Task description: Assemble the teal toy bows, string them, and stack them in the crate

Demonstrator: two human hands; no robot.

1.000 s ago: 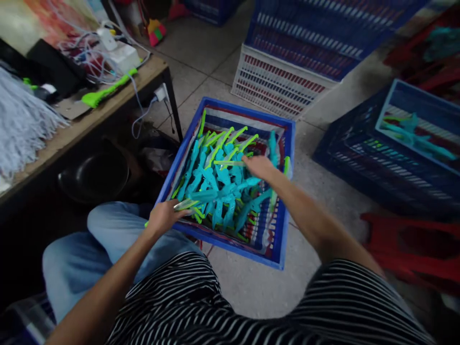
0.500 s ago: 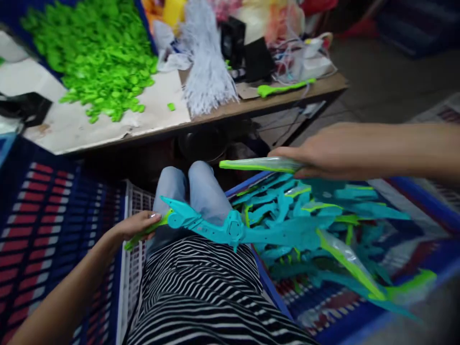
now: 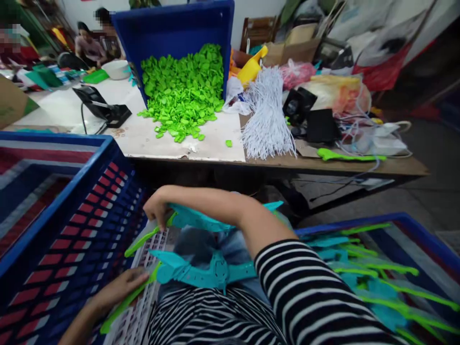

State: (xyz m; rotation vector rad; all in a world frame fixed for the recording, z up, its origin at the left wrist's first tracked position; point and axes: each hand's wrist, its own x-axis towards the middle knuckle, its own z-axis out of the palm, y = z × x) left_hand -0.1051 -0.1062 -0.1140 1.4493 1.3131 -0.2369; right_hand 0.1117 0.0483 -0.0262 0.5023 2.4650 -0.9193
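My left hand [image 3: 124, 287] is closed on the lime-green end of a turquoise plastic toy bow [image 3: 187, 274], which lies across my lap. A second turquoise and green toy bow [image 3: 201, 220] runs alongside it, farther from my body. My right hand [image 3: 156, 211] reaches across to the left and grips that second bow near its green end. The right forearm and striped sleeve hide the middle of both bows. Similar turquoise and green pieces [image 3: 381, 297] lie heaped at my right.
Blue crates stand at my left [image 3: 72, 249] and right [image 3: 400, 218]. On the table [image 3: 158, 152] ahead, a tipped blue bin [image 3: 172, 26] spills green pieces [image 3: 187, 100], beside white strings [image 3: 269, 115] and a phone stand [image 3: 104, 110]. People sit far left.
My right hand has moved from above the right crate across to the left, bringing a bow beside the first. The left hand stays on its green end. The view has tilted up.
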